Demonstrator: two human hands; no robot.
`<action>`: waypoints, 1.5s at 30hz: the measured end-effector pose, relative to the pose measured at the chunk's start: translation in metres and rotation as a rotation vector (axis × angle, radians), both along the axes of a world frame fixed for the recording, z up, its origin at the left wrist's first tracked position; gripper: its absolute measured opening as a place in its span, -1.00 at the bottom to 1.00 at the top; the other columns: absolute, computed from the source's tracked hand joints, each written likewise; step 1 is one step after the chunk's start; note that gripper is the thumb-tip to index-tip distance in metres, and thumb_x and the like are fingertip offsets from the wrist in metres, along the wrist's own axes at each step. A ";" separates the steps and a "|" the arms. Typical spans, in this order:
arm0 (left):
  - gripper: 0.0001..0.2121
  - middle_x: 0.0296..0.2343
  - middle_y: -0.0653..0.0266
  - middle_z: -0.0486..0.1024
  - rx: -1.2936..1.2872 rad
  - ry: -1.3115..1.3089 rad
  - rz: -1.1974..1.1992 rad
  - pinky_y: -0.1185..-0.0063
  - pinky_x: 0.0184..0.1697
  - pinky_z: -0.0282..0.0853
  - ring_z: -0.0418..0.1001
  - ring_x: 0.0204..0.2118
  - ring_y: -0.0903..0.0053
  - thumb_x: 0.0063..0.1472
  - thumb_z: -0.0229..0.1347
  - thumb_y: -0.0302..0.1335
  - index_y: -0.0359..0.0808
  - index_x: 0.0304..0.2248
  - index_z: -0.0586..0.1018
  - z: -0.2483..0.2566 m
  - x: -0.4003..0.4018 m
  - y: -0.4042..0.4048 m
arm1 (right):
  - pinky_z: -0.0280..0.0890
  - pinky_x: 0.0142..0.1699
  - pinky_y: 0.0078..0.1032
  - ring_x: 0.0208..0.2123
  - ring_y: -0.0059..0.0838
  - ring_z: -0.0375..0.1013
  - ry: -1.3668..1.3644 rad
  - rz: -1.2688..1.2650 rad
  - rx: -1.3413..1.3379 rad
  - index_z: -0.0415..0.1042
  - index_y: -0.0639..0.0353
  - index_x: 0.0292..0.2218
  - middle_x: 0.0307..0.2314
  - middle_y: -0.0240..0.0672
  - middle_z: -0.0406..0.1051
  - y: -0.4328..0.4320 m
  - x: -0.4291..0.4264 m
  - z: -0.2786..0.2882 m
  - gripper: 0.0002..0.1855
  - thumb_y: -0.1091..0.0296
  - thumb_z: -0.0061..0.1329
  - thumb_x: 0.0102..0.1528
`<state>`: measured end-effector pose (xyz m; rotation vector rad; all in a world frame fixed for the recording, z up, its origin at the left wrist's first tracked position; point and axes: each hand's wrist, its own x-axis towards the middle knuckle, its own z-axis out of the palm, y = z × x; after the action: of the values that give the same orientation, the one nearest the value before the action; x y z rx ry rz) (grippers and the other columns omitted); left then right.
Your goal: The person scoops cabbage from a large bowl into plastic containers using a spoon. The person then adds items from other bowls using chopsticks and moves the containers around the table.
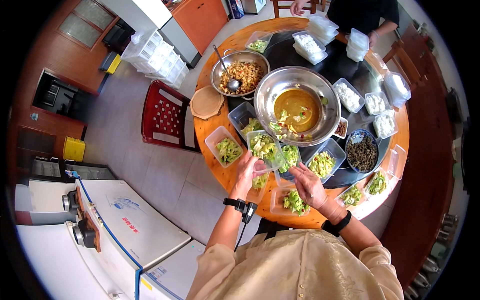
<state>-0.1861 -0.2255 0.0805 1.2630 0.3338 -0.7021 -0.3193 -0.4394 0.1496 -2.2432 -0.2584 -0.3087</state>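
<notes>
My left hand [248, 170] grips a clear plastic container [275, 162] by its near left side, tilted above the table's near edge. Cooked lettuce [263, 146] lies inside it. Just right of that container, my right hand [309, 185] is closed around what looks like a thin utensil, mostly hidden by the fingers. Beyond both hands stands a large steel basin [264, 88] with yellowish broth and some leftover leaves. Around my hands sit several more plastic containers of lettuce, among them one at the left [224, 146] and one at the right [321, 164].
A steel pan [215, 77] of diced food holds a ladle. Blue-rimmed bowl [362, 150] of dark minced food and rice containers [348, 95] stand on the right. Across the round table [210, 174] is another person [362, 15]. A red chair [165, 116] and white freezer [138, 217] flank the left.
</notes>
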 end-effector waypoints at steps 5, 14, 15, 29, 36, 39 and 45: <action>-0.69 -0.37 0.18 0.49 -0.033 0.018 -0.007 0.33 -0.30 0.54 0.53 -0.37 0.33 0.17 -0.01 -0.37 -0.22 -0.08 0.39 -0.007 -0.002 0.004 | 0.15 0.18 -0.11 -0.01 -0.11 0.39 -0.203 0.132 -0.254 0.34 0.29 -0.05 -0.13 -0.04 0.40 -0.005 -0.009 -0.009 -0.54 0.61 -0.03 -0.04; -0.61 -0.30 0.10 0.43 0.023 0.034 -0.042 0.43 -0.29 0.51 0.51 -0.33 0.33 0.16 -0.03 -0.33 -0.22 -0.02 0.37 -0.002 -0.001 0.005 | 0.08 0.21 -0.10 -0.12 -0.09 0.44 -0.163 -0.215 0.048 0.36 0.26 -0.06 -0.22 -0.09 0.46 -0.040 0.027 -0.012 -0.62 0.68 -0.17 0.07; -0.61 -0.30 0.08 0.43 0.056 0.040 -0.049 0.42 -0.29 0.51 0.51 -0.33 0.32 0.16 -0.04 -0.33 -0.23 -0.01 0.37 0.001 0.000 0.005 | 0.09 0.20 -0.11 -0.14 -0.08 0.45 -0.137 -0.250 0.030 0.36 0.26 -0.07 -0.25 -0.07 0.46 -0.048 0.038 -0.017 -0.64 0.66 -0.15 0.07; -0.52 -0.31 0.11 0.41 0.150 0.033 -0.085 0.50 -0.36 0.48 0.50 -0.35 0.37 0.15 0.00 -0.28 -0.19 0.07 0.31 0.005 0.003 0.003 | 0.14 0.17 -0.16 -0.22 -0.12 0.45 -0.081 -0.107 -0.238 0.30 0.30 -0.09 -0.33 -0.10 0.44 -0.039 0.071 -0.050 -0.65 0.56 -0.10 0.04; -0.42 -0.28 0.00 0.44 0.152 0.010 -0.054 0.35 -0.30 0.50 0.51 -0.30 0.25 0.15 0.05 -0.28 -0.32 0.11 0.21 0.019 0.005 -0.004 | 0.17 0.16 -0.19 -0.37 -0.04 0.49 -0.005 -0.321 0.202 0.36 0.35 -0.10 -0.50 -0.02 0.46 -0.007 0.050 -0.036 -0.70 0.60 -0.17 0.10; -0.38 -0.28 0.01 0.43 0.152 -0.013 -0.056 0.35 -0.30 0.49 0.51 -0.31 0.26 0.13 0.08 -0.25 -0.31 0.13 0.19 0.023 0.006 -0.005 | 0.18 0.16 -0.23 -0.35 -0.02 0.49 0.021 -0.350 0.262 0.39 0.36 -0.14 -0.46 0.02 0.47 -0.004 0.051 -0.030 -0.76 0.57 -0.17 0.13; -0.42 -0.28 0.01 0.43 0.184 0.012 -0.046 0.35 -0.29 0.49 0.50 -0.29 0.27 0.13 0.07 -0.27 -0.31 0.10 0.23 0.013 0.014 -0.010 | 0.19 0.14 -0.34 -0.31 -0.17 0.51 0.095 -0.396 0.288 0.39 0.36 -0.14 -0.42 0.00 0.48 -0.006 0.054 -0.050 -0.77 0.56 -0.18 0.16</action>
<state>-0.1721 -0.2357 0.0932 1.4452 0.3868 -0.7314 -0.2650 -0.4449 0.0998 -2.0023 0.2709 -0.4180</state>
